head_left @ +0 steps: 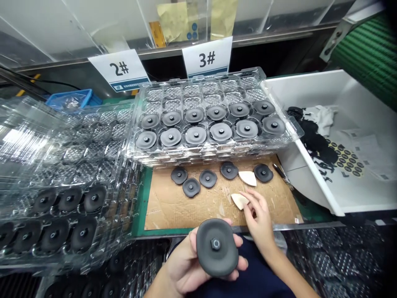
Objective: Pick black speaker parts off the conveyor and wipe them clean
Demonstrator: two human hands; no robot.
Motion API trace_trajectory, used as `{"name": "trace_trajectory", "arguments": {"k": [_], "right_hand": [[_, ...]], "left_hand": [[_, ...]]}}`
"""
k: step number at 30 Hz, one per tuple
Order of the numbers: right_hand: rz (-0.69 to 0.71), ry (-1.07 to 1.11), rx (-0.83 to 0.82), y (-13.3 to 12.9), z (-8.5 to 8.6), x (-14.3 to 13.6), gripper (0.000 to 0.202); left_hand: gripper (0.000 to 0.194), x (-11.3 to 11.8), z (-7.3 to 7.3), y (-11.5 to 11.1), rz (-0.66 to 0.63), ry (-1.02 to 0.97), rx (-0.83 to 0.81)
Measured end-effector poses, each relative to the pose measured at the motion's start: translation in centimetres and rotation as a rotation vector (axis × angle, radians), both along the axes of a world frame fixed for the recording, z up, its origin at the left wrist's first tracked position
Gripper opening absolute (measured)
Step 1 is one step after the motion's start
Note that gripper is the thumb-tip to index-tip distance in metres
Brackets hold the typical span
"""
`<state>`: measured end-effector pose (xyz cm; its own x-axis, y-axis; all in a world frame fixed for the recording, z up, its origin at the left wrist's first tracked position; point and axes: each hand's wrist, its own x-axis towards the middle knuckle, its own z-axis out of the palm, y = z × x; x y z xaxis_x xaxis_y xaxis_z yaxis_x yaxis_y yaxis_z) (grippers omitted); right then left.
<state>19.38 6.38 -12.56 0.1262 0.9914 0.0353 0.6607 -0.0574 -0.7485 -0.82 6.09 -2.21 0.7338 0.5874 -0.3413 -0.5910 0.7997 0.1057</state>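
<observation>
A black rounded disc (217, 248) with a hex nut-like centre lies in my left hand (189, 265), whose fingers wrap round it from below, near the camera. My right hand (260, 219) pinches the edge of a cream-coloured wedge (239, 200) just above the cardboard sheet (161, 207). A second cream wedge (247, 178) lies farther back on the cardboard. Several similar black discs (208, 178) rest there too, one of them (263, 173) to the right of that wedge.
Behind the cardboard stands a stack of clear trays (211, 147), its two front rows holding black discs. More clear trays (120, 186) stand at the left. A white bin (316, 182) with black scraps is at the right, a pen (282, 174) beside it. A blue basket (89, 97) sits back left.
</observation>
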Motion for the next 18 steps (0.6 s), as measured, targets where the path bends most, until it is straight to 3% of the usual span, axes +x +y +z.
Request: {"name": "trace_trajectory", "arguments": {"k": [18], "right_hand": [[0.016,-0.077,-0.05,-0.55,-0.91,0.18,0.039]], "left_hand": [[0.062,0.22,-0.09,-0.72,0.035,-0.053,0.043]]}}
